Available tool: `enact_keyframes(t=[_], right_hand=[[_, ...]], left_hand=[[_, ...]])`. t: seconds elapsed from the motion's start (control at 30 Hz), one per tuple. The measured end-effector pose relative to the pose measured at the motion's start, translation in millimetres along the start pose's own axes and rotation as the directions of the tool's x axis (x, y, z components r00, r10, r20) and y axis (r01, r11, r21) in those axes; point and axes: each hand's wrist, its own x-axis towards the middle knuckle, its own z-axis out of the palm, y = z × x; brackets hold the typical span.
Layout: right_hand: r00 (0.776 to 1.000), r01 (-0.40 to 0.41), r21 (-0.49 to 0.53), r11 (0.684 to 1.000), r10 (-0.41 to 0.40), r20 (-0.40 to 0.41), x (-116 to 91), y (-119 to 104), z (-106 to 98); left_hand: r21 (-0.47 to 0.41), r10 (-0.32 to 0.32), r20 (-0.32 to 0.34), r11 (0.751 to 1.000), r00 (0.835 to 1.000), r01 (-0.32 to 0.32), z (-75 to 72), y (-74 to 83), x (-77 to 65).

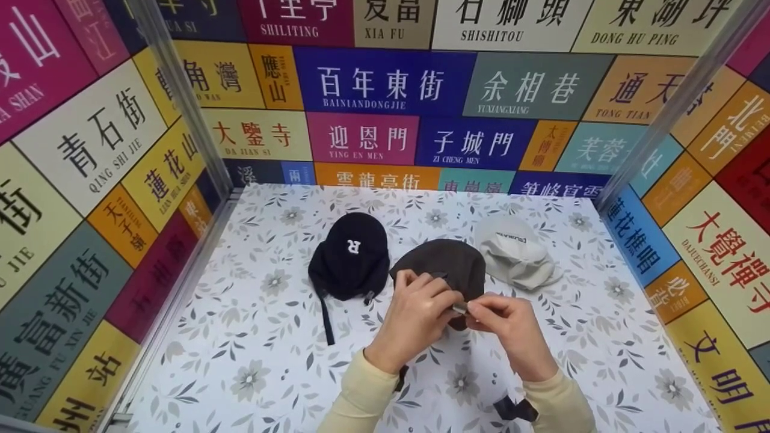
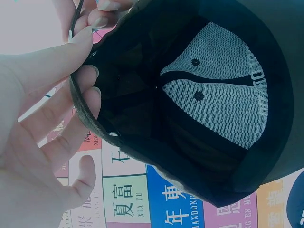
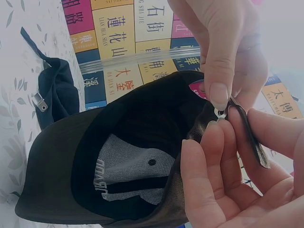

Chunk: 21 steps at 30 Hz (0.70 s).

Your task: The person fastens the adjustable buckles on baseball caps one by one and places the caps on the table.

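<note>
I watch the dark brown cloth cap with a curved brim [image 1: 460, 255] in the middle of the frame, between a navy cloth cap with a white letter R [image 1: 355, 255] on its left and a pale grey cloth cap with small dark letters [image 1: 514, 255] on its right. The left hand [image 1: 418, 310] grips the brown cap's back edge, its thumb at a little shiny metal buckle [image 3: 220, 113]. The right hand [image 1: 511, 328] pinches the thin dark strap [image 3: 251, 137] close by. I think the strap could slip away if that pinch gets loose, because there is so little to hold. It could get twisted too, if the hands turn different ways. The fingers are crowded and cover part of the buckle, so a bad fit might be hard to spot. With the grip only at the back, the brim could swing and bump the pale cap.
</note>
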Motion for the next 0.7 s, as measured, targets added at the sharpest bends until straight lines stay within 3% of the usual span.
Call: enact_keyframes(t=[0.33,0.7], right_hand=[[0.998,0.002,-0.009,1.000,-0.001,0.059,1.1,0.5,0.2],[0.998,-0.032,-0.030,0.999,0.034,0.044,1.8,1.9,4.1]], left_hand=[[-0.010,-0.005,0.003,1.000,1.000,0.005,-0.5,1.2,0.7],[-0.025,-0.002,0.005,1.000,1.000,0.002,0.5,2.2,0.6]])
